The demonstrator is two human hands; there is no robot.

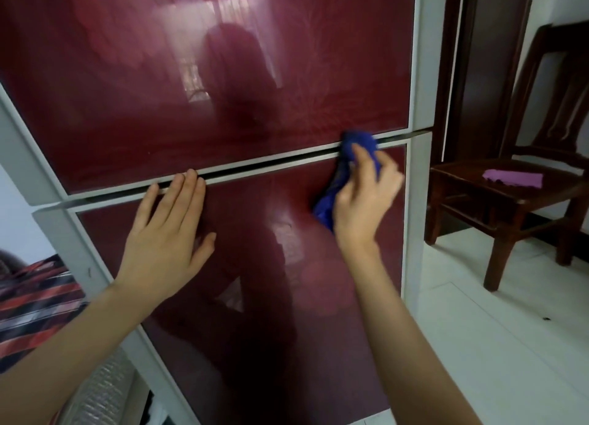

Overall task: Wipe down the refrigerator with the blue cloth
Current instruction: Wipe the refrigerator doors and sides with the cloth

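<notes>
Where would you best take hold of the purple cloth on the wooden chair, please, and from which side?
Probably pinch the purple cloth at its thicker left end, coming down from above the seat's open front; it lies flat on the wooden chair, whose backrest blocks the rear.

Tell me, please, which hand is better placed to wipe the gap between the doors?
Right: the right hand holds the blue cloth at the gap; the left hand lies flat, empty.

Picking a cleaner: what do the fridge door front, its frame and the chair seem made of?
Door front: probably glass or glossy lacquer; it mirrors the room. Frame: matte grey, plastic or painted metal. Chair: dark varnished wood, slight sheen.
</notes>
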